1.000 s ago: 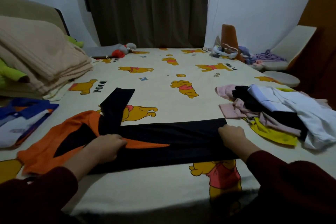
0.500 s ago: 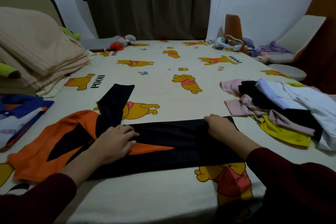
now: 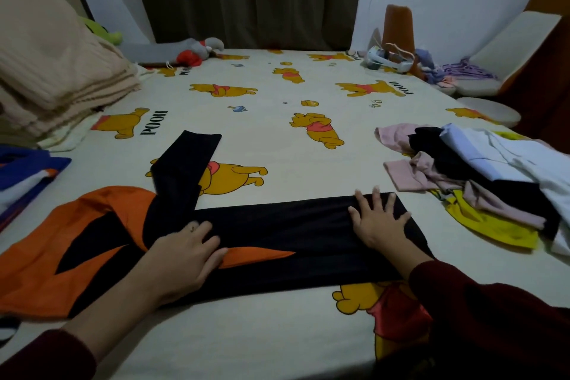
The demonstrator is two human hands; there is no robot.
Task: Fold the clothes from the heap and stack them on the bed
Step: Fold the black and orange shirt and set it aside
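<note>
An orange and black garment (image 3: 277, 231) lies spread across the near part of the bed (image 3: 277, 139), with a black sleeve pointing away from me. My left hand (image 3: 185, 253) presses flat on its middle, fingers straight. My right hand (image 3: 377, 222) lies flat with spread fingers on its black right end. A heap of clothes (image 3: 481, 182) in pink, black, white and yellow sits at the right. A blue, white and orange folded garment (image 3: 24, 176) lies at the left edge.
Folded beige blankets (image 3: 52, 71) are piled at the far left. A grey and red soft toy (image 3: 191, 52) lies at the head of the bed. An orange cone-shaped object (image 3: 398, 28) and small items stand at the far right corner, before dark curtains.
My right hand has opened flat and spread its fingers on the black end after sliding left. My left hand has flattened on the garment's middle. The camera has moved closer.
</note>
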